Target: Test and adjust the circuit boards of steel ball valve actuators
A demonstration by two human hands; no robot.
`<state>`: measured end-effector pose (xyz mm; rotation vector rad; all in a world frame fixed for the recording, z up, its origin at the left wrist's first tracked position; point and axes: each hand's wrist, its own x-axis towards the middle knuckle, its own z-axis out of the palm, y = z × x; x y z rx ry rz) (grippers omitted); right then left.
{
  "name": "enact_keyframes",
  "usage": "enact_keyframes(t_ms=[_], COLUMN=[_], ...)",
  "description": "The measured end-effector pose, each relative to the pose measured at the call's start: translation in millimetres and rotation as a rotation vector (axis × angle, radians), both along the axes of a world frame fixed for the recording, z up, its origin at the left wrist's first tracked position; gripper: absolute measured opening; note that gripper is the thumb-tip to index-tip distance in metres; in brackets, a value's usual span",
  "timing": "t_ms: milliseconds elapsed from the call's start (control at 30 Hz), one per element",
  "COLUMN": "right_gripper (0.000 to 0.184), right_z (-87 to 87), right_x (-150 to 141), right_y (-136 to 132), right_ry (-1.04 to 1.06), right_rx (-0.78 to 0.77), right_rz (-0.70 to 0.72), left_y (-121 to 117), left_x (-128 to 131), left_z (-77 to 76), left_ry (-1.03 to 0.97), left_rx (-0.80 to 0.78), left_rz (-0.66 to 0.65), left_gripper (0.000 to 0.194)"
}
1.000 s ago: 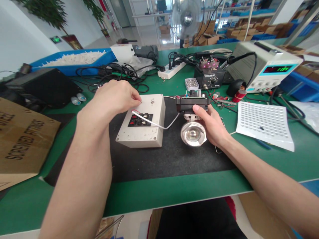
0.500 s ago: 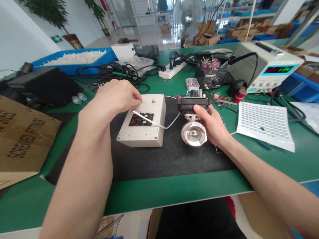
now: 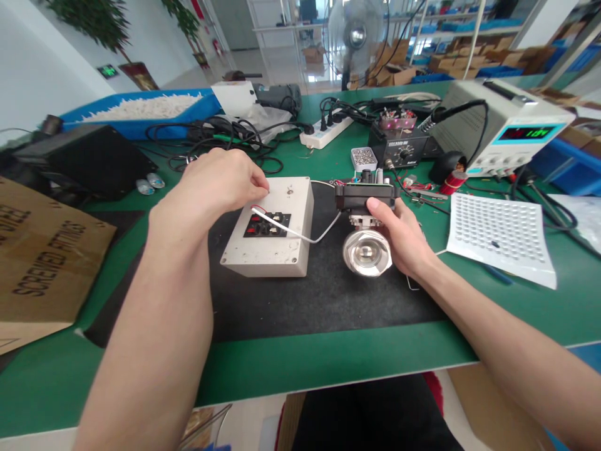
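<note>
A light grey control box (image 3: 263, 258) lies on the black mat, with a black panel of red and black wire terminals (image 3: 266, 225) in its face. My left hand (image 3: 225, 181) is over its upper left part, thumb and fingers pinched together; whatever is between the fingertips is hidden. A small toggle switch (image 3: 290, 190) shows to the right of them. My right hand (image 3: 401, 235) grips a motorized ball valve (image 3: 366, 197) by its black actuator housing, the steel valve body facing me and circuit parts exposed on top. A white cable (image 3: 319, 238) runs from the terminals to the valve.
Behind stand a bench power supply (image 3: 507, 134) with a lit display, a soldering station (image 3: 397, 147), a tray of small screws (image 3: 364, 158) and a power strip (image 3: 326, 130). A white dimpled tray (image 3: 500, 238) lies right. Cardboard (image 3: 42, 269) and a black device (image 3: 89, 160) are left.
Both hands keep their places on the box and the valve. The whole view has shifted very slightly, and the power supply's display digits look different.
</note>
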<state>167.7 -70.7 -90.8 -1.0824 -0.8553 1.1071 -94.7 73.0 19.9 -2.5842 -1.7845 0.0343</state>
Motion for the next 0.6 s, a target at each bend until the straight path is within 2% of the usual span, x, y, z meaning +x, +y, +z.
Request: enact_keyframes(t_ms=[267,500,600], right_gripper=[0.051,0.051,0.051], right_z=[0.7,-0.7,-1.1], right_x=[0,0,0], right_y=[-1,0,0], right_ry=[-0.004,-0.018,-0.025], right_rx=[0.004,0.006,0.011], right_rz=[0.004,0.001,-0.003], left_y=[2,11,12], left_x=[-7,-5,-6], left_z=[-1.8,-8.8,-10.0], left_ry=[-0.055,-0.094,-0.062], left_rx=[0.003,0.026,0.047], left_rz=[-0.062,0.007,0.004], left_gripper=[0.029,0.017,0.017])
